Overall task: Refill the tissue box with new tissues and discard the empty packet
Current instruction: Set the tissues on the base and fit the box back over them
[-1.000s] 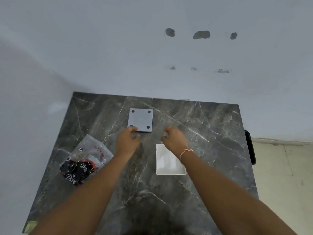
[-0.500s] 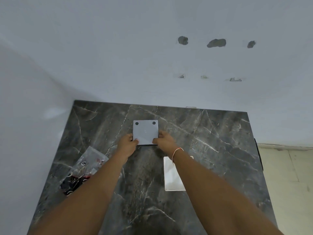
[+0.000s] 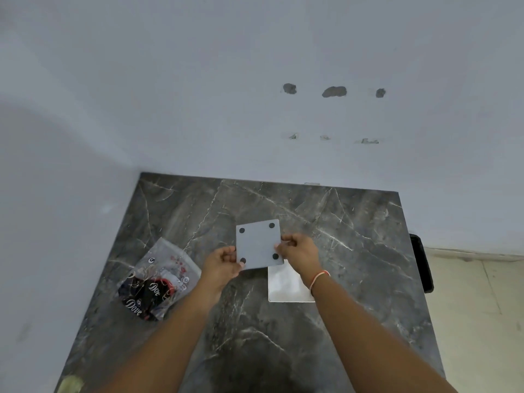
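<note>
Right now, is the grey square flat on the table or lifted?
Lifted: both hands, left and right, pinch the grey square by its side edges, tilted above the table.

white tray partly hidden behind right forearm, black object past table edge — unidentifiable, yellowish thing cropped bottom-left

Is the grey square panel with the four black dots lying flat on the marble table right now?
No, the grey square panel is held by its side edges between the left hand and right hand.
</note>
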